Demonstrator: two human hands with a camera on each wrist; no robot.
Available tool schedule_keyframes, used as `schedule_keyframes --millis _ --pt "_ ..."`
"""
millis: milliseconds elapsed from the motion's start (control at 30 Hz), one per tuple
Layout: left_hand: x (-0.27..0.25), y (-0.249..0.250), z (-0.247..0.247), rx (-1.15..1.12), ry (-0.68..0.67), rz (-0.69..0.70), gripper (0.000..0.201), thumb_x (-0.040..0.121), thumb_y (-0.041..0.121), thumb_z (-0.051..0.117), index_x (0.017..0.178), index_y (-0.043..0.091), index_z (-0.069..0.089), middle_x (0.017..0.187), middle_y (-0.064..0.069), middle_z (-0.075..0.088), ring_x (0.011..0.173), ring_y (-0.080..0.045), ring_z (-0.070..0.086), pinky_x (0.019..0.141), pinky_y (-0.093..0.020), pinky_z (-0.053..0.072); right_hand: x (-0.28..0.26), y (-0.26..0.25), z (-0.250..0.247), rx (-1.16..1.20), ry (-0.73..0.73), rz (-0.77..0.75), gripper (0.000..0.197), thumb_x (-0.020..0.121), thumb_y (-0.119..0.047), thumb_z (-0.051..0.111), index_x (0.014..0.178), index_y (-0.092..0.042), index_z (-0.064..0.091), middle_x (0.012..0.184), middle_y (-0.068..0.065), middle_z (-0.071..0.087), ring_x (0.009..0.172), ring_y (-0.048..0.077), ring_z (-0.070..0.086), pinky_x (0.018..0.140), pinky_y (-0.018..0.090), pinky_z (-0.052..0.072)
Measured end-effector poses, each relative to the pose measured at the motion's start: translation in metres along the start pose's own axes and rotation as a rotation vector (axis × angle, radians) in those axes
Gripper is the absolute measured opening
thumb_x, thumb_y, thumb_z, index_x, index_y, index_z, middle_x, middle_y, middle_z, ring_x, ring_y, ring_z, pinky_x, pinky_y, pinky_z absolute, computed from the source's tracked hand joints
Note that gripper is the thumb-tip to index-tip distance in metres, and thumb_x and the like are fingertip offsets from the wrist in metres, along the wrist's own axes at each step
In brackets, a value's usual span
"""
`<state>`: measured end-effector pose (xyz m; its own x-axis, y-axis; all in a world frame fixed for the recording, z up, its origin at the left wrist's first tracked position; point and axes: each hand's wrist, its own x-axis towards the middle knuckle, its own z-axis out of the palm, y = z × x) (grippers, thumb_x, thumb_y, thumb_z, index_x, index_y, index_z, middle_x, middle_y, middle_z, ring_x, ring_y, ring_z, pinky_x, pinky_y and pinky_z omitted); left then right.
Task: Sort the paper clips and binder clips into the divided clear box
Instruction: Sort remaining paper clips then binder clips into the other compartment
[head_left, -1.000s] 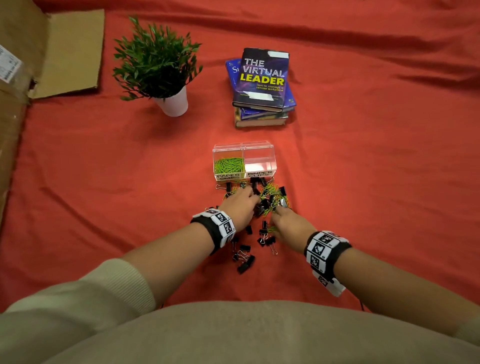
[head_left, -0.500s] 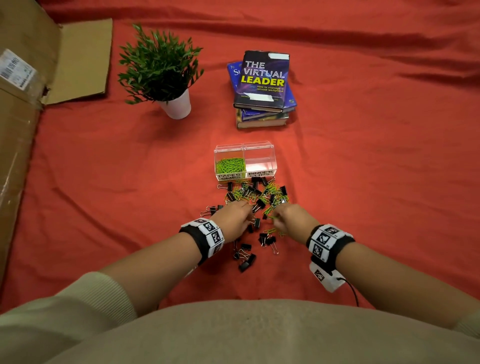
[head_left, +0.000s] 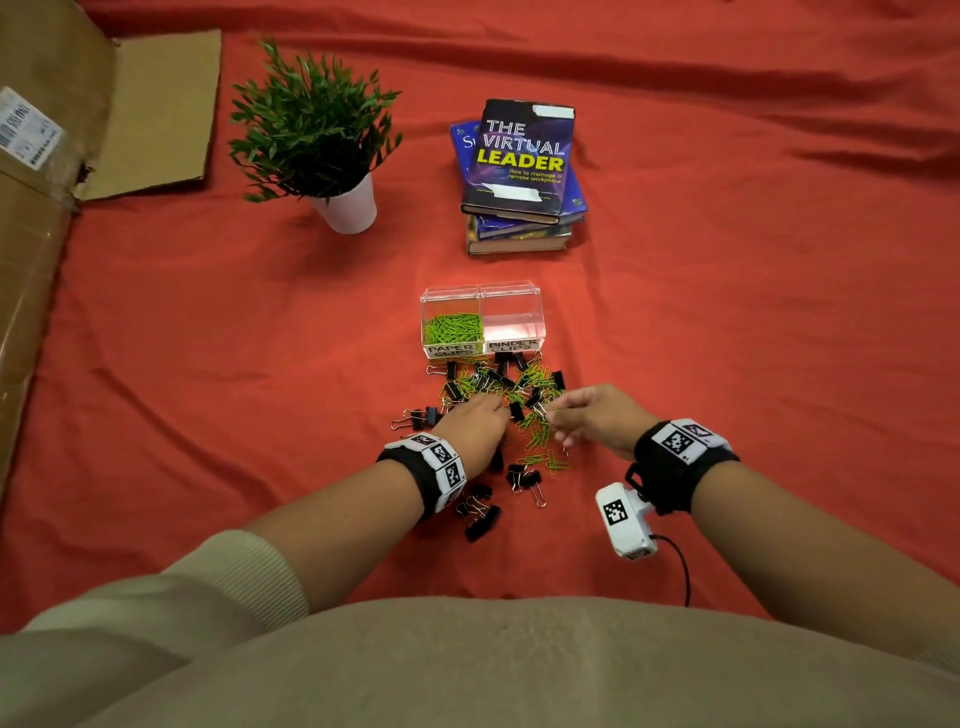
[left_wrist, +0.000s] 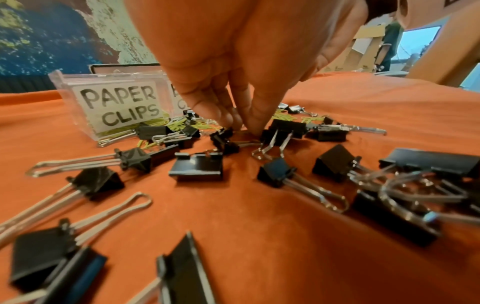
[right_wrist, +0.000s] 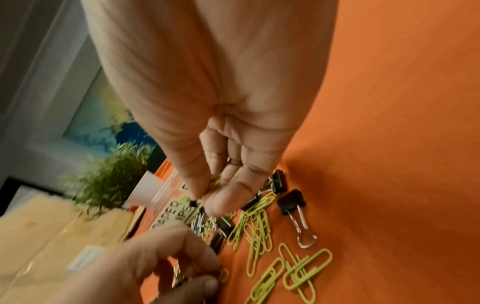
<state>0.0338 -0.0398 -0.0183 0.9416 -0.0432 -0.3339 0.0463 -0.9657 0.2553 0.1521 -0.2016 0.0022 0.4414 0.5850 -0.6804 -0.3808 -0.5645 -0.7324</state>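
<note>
We see the divided clear box (head_left: 480, 299) at centre on the red cloth (head_left: 727, 338). Its left compartment, labelled PAPER CLIPS, holds green paper clips (head_left: 451, 328); the right one, labelled BINDER CLIPS, shows no clips inside. Just near of the box lies a mixed pile of black binder clips (head_left: 519, 475) and more green paper clips (head_left: 537, 439), spreading toward us.

Our left hand (head_left: 475, 428) is down in the left part of the pile, fingertips (left_wrist: 255, 127) bunched together and pressed to the cloth among binder clips; from the left wrist view we cannot tell whether they actually grasp anything. Our right hand (head_left: 597, 415) is raised slightly over the right part of the pile, thumb and fingers (right_wrist: 221, 197) pinched together on a few green paper clips (right_wrist: 215, 181), partly hidden inside the grip.

Loose paper clips (right_wrist: 298, 267) and one binder clip (right_wrist: 292, 200) lie on the cloth below that hand.

Far left stands a potted plant (head_left: 317, 135) in a white pot; far centre a stack of books (head_left: 522, 176), top one titled THE VIRTUAL LEADER. A cardboard box (head_left: 47, 208) runs along the left edge.
</note>
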Motion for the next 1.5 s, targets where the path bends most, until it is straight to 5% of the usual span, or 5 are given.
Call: schedule_keyframes --millis 567,767,1033,1300,1500 --pt "-0.005 -0.005 0.005 0.062 -0.008 -0.025 0.029 0.094 0.015 0.048 0.121 0.005 0.048 0.124 -0.011 0.051 0.118 -0.026 0.045 0.1 -0.034 0.037 0.001 0.001 -0.003 -0.068 0.098 0.018 0.017 0.093 -0.014 0.053 0.077 -0.01 0.055 0.068 0.007 0.056 0.051 0.014 0.053 0.046 0.023 0.044" --pt "-0.004 -0.001 0.004 0.039 -0.039 -0.062 0.03 0.094 0.014 0.045 0.121 0.001 0.049 0.124 -0.013 0.05 0.118 -0.028 0.044 0.1 -0.034 0.036 0.002 0.007 0.006 -0.684 0.083 -0.082 0.026 0.098 -0.016 0.037 0.094 -0.01 0.062 0.097 0.006 0.065 0.085 0.025 0.06 0.076 0.032 0.047" --pt "0.002 0.013 -0.016 -0.539 0.013 -0.277 0.004 0.092 0.009 0.044 0.095 0.012 0.045 0.077 -0.001 0.052 0.06 -0.013 0.046 0.052 -0.024 0.034 -0.003 0.017 -0.001 -0.848 0.234 -0.118 0.02 0.094 -0.021 0.044 0.108 -0.015 0.057 0.088 0.005 0.065 0.073 0.022 0.059 0.065 0.032 0.046" --pt "0.032 0.035 -0.003 -0.276 0.041 -0.223 0.025 0.097 0.026 0.045 0.11 0.006 0.05 0.11 -0.013 0.054 0.102 -0.029 0.054 0.088 -0.04 0.045 -0.004 0.018 0.013 -1.14 0.313 -0.191 0.031 0.092 -0.026 0.046 0.122 -0.015 0.048 0.107 0.012 0.065 0.098 0.033 0.062 0.074 0.039 0.049" --pt "0.033 0.035 0.001 -0.018 -0.006 -0.163 0.027 0.091 0.004 0.051 0.118 0.002 0.046 0.119 -0.016 0.052 0.113 -0.032 0.052 0.09 -0.039 0.044 0.003 0.016 0.016 -1.204 0.349 -0.221 0.034 0.093 -0.024 0.046 0.125 -0.012 0.047 0.112 0.012 0.063 0.103 0.033 0.061 0.076 0.04 0.05"
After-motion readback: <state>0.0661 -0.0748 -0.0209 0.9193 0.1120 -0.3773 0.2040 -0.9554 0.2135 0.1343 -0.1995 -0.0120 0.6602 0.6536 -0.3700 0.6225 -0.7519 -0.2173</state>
